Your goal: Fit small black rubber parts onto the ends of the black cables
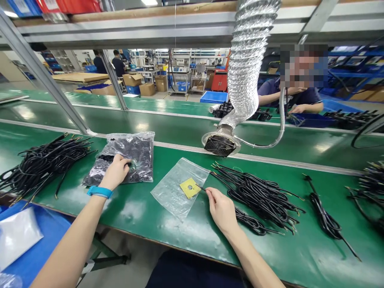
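Observation:
My left hand (115,172), with a blue wristband, reaches into a clear plastic bag of small black parts (127,160); its fingers are curled inside the bag, and what they hold is hidden. My right hand (220,208) pinches the end of a thin black cable (252,222), whose bare tip points at a yellow square piece (189,187). That piece lies on an empty clear bag (177,188). Just right of my right hand lies a pile of black cables (258,192).
Another heap of black cables (42,162) lies at the left, and further bundles (325,218) at the right. A flexible silver duct with a fan (220,144) hangs over the green bench. A blue tray (36,244) sits at the near left. A person works across the conveyor.

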`<state>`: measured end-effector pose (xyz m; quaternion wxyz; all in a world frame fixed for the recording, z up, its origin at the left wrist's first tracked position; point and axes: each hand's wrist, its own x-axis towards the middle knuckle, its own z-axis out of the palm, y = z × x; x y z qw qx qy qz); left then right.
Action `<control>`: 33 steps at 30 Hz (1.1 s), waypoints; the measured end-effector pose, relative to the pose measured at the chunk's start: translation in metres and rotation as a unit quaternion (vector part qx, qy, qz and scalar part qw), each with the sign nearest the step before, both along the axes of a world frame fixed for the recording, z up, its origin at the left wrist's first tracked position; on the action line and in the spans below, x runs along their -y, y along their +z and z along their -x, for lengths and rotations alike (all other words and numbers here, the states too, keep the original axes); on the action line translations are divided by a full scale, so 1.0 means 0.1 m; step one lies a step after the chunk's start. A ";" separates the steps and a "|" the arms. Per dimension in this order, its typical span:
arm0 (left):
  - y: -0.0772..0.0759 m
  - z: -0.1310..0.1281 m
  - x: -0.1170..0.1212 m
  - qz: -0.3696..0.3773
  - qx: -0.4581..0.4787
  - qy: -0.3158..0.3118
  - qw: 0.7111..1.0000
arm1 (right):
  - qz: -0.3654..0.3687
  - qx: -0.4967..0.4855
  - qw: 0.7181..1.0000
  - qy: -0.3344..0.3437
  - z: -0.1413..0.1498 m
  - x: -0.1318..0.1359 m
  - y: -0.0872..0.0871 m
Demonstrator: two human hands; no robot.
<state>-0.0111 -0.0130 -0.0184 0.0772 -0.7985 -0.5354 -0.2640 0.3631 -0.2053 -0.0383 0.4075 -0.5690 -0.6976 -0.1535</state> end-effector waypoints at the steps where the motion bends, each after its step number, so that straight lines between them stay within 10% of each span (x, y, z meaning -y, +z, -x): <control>1: 0.01 0.03 0.01 -0.026 0.011 -0.012 1.000 | 0.000 -0.009 1.000 0.000 0.01 0.00 0.00; 8: 0.36 -0.45 0.33 -0.139 0.078 -0.011 0.987 | 0.057 -0.160 0.985 0.028 0.07 -0.01 -0.01; 10: 0.45 -0.80 0.47 0.010 0.207 -0.032 0.978 | 0.054 -0.175 0.983 0.031 0.08 -0.02 0.00; 13: 0.49 -1.38 0.63 0.308 0.316 -0.135 0.887 | 0.027 -0.194 0.980 0.037 0.10 -0.01 0.03; 19: 0.39 -2.16 0.76 0.498 0.394 -0.262 0.727 | 0.064 -0.249 0.966 0.028 0.06 0.01 0.07; 27: 0.31 -2.27 0.92 0.546 0.480 -0.310 0.613 | 0.059 -0.273 0.959 0.037 0.05 0.01 0.13; 33: 0.23 -2.22 0.90 0.534 0.495 -0.337 0.597 | 0.076 -0.254 0.963 0.037 0.04 -0.01 0.14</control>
